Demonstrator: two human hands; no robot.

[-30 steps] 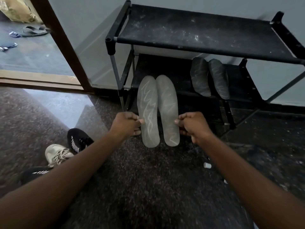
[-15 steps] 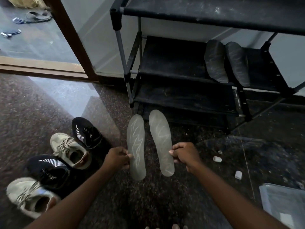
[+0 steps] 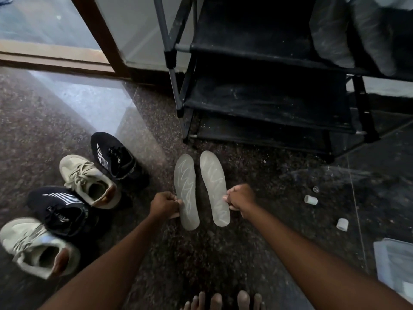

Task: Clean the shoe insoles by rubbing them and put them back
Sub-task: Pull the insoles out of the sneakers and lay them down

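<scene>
Four shoes stand at the floor's left side. The left hand pinches the left insole by its outer edge, and the right hand pinches the right insole likewise. Both hang side by side, apart, over the floor before the rack.

Left hand and right hand dropped from shelf height at the shoe rack to low over the floor, left insole and right insole drew apart (edges had met a second before), view tilted down, beige shoe and bare toes came into sight
</scene>
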